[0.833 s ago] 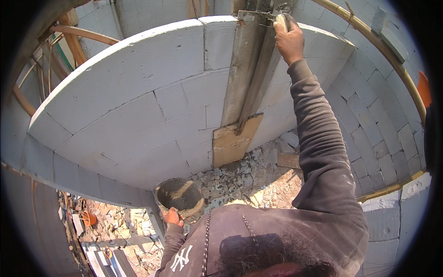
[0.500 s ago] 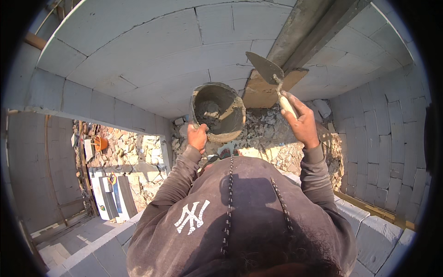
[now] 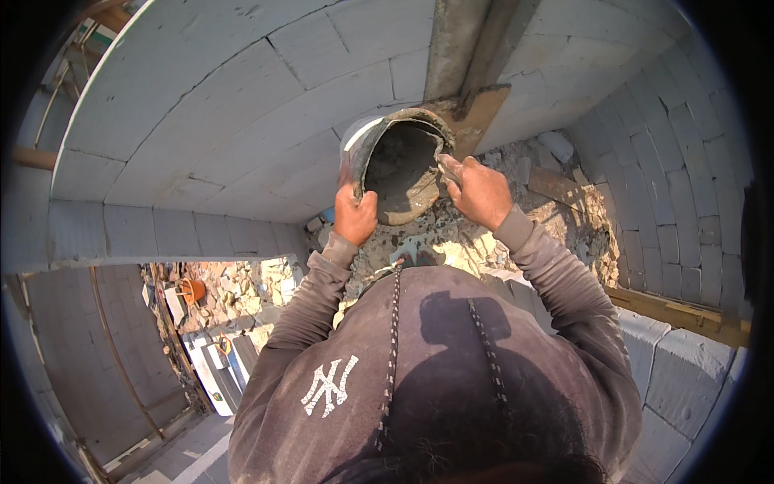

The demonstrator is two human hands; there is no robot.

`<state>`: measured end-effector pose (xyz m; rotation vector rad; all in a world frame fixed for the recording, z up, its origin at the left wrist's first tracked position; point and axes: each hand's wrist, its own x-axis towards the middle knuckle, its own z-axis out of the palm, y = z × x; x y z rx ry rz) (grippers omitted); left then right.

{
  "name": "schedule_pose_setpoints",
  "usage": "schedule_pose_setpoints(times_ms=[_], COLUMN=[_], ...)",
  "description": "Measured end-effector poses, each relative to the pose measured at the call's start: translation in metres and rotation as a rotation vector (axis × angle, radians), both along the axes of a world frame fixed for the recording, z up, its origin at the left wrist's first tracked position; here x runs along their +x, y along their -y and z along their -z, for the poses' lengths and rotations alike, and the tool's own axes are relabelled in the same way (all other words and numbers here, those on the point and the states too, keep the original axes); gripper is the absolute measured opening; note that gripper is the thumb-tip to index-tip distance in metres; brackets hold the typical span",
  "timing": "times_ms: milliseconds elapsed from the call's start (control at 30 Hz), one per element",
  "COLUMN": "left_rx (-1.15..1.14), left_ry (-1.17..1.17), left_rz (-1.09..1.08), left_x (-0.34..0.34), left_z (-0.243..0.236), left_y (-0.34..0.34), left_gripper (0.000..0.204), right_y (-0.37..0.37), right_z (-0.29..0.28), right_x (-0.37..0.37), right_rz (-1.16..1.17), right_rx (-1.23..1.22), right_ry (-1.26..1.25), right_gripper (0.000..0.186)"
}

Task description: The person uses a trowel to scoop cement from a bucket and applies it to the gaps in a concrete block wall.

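My left hand (image 3: 355, 216) grips the rim of a mortar-smeared bucket (image 3: 397, 211) at its left side. The bucket is tipped, so its grey-coated inside faces me. My right hand (image 3: 481, 194) is closed around the handle of a trowel (image 3: 445, 167) at the bucket's right rim. Most of the trowel's blade is hidden by the hand and the rim. How much mortar lies in the bucket's dark interior is hard to make out.
A grey block wall (image 3: 242, 129) rises ahead, with a post (image 3: 468, 40) against it and a board (image 3: 484, 113) at its foot. Another block wall (image 3: 669, 194) stands right. Rubble (image 3: 234, 302) and an orange container (image 3: 193, 291) lie below left.
My right hand has brought the trowel down and left from beside the board to the bucket. The bucket has been raised and tipped further, and the view has shifted.
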<state>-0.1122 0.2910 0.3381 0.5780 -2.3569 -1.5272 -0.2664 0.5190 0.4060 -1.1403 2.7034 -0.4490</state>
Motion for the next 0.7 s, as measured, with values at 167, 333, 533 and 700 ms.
schedule_pose_setpoints(times_ms=[167,333,533,700], left_rx=[-0.209,0.161,0.227,0.467], left_ry=[-0.366,-0.263,0.085,-0.042], left_rz=[0.048,0.081,0.124,-0.14], left_x=[-0.018,-0.018,-0.012,-0.029], left_z=[0.007,-0.024,0.046,0.063], left_y=[-0.021,-0.025,-0.001,-0.009], left_gripper=[0.036,0.038,0.018,0.012], right_y=[0.004,-0.028,-0.021,-0.029], right_z=[0.036,0.062,0.087,0.046], right_x=[-0.049,-0.047,0.021,0.039], right_rz=[-0.012,0.094,0.262,0.374], right_rx=[0.056,-0.223,-0.676,-0.824], right_ry=[0.342,1.265,1.583,1.615], right_gripper=[0.042,0.045,0.053,0.054])
